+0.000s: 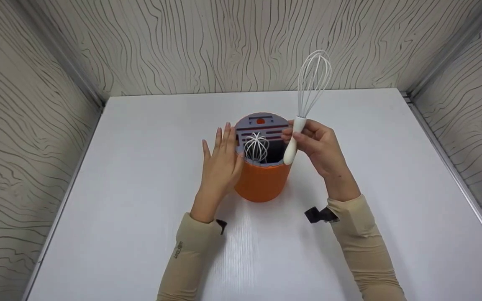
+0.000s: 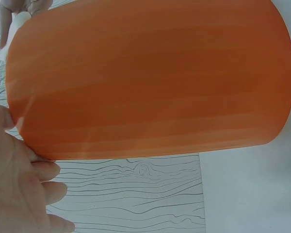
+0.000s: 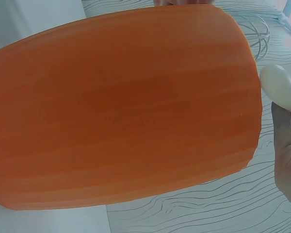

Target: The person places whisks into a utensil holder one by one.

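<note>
An orange cylindrical container [image 1: 262, 184] with a grey, slotted inner top stands upright on the table. The white wire head of one whisk [image 1: 257, 148] sticks up out of its opening; the rest of that whisk is hidden inside. My right hand [image 1: 322, 146] pinches a second whisk [image 1: 299, 123] by its white handle, wire head up, beside the container's right rim. In the right wrist view the rounded handle end [image 3: 279, 86] shows near the rim. My left hand [image 1: 221, 169], fingers straight, rests against the container's left side near the top.
The white table [image 1: 132, 200] is bounded by wood-grain panels [image 1: 224, 46] at the back and both sides. Metal strips [image 1: 458, 167] run along the table's side edges. A dark wrist-camera mount [image 1: 320, 215] juts inward from my right sleeve.
</note>
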Demonstrator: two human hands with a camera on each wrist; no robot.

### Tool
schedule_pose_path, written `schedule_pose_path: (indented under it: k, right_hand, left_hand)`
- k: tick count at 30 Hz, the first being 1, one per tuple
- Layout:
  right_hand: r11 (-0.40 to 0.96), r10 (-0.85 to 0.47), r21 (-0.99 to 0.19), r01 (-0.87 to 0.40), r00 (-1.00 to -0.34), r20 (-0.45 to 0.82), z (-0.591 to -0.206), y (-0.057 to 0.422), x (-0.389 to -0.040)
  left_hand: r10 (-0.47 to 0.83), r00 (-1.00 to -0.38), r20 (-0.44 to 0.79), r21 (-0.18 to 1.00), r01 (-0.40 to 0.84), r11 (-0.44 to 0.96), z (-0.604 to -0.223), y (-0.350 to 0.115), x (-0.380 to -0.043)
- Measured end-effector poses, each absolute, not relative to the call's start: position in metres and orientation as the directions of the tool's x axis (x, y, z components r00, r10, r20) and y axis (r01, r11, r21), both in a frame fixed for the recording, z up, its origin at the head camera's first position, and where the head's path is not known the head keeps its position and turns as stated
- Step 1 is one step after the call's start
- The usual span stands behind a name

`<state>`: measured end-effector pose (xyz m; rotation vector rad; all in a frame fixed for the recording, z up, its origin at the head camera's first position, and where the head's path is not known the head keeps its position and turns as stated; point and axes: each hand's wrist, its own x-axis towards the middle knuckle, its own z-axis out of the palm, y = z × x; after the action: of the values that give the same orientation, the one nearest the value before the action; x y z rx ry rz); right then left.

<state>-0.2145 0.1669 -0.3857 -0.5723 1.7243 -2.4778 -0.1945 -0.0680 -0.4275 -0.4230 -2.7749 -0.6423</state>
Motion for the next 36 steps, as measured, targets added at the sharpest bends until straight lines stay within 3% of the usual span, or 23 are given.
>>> schedule_pose_path:
  k: [15,36]
  right_hand:
    - [-0.263,-0.135,-0.933,-0.245,-0.948,0.287,-0.383,0.158,-0.218]
    - [-0.111,-0.136,-0.962,-0.250,-0.955,0.264,-0.386,0.150,-0.217]
  left_hand:
    - [0.225,-0.923,0.312,0.389,0.340,0.856,-0.428,-0.069,-0.194]
    - [0.218,-0.925,0.310,0.389,0.333,0.859,-0.428,-0.068,-0.194]
